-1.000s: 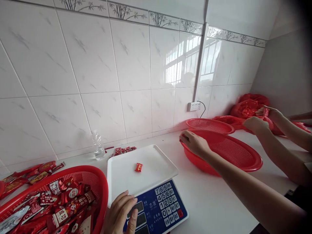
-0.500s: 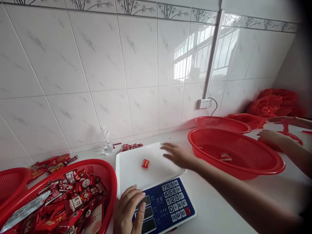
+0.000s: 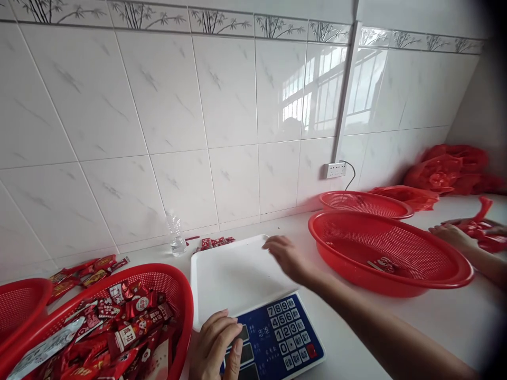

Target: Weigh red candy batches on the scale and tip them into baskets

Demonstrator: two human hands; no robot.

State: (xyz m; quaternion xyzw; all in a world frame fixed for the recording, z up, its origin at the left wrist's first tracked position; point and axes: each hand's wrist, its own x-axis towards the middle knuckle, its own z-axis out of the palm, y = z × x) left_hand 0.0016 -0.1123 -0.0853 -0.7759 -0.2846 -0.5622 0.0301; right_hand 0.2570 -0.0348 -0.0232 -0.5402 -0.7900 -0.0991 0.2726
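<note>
My left hand point(image 3: 217, 343) rests at the left side of a digital scale's blue keypad panel point(image 3: 273, 332), fingers loosely spread over the display windows, holding nothing. My right hand point(image 3: 287, 258) hovers at the right edge of the scale's white tray point(image 3: 225, 279). Its fingers are loosely bent and point left; nothing shows in them, though the palm side is hidden. No packet lies on the tray. Left of the scale, a red basket point(image 3: 182, 295) is full of red-wrapped snack packets point(image 3: 130, 338). A larger red basket point(image 3: 340, 269) on the right contains a few small packets point(image 3: 384, 264).
Packets point(image 3: 216, 243) and a clear plastic bottle point(image 3: 175, 235) stand behind the scale. More packets point(image 3: 85, 272) lie behind the left basket. A co-worker's hands point(image 3: 455, 235) handle a red bag point(image 3: 481, 232) at far right. Red bags point(image 3: 443, 169) pile against the wall.
The small red packet on the tray is gone from it. The larger basket's contents look different. My right hand's fingers are more bent; the co-worker's hands have moved on the red bag.
</note>
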